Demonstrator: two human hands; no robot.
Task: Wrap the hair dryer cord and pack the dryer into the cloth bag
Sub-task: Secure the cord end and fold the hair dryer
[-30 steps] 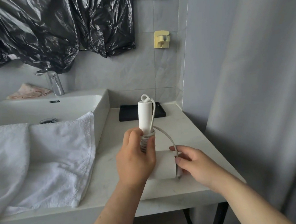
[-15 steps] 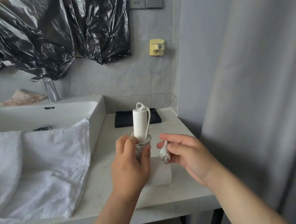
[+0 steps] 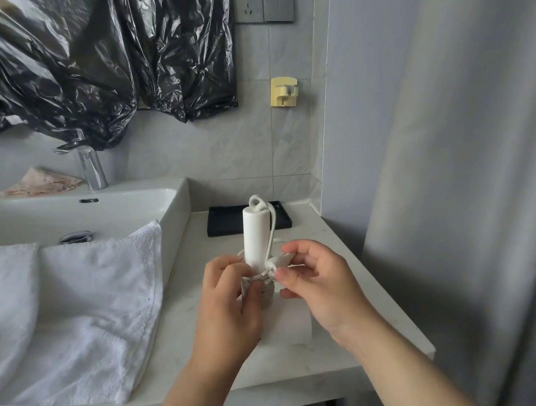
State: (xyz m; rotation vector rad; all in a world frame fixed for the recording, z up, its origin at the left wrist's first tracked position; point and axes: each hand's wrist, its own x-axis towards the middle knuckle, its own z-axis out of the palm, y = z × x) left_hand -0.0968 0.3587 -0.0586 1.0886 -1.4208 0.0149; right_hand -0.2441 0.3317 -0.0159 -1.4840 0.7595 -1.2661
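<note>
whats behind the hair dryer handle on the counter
A black tray lies at the back of the countertop. The upright hair dryer handle covers its middle, so anything there is hidden.

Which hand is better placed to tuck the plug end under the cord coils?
Probably the right. The right hand pinches the plug just beside the coils, while the left hand grips the wrapped hair dryer handle and holds it upright.
</note>
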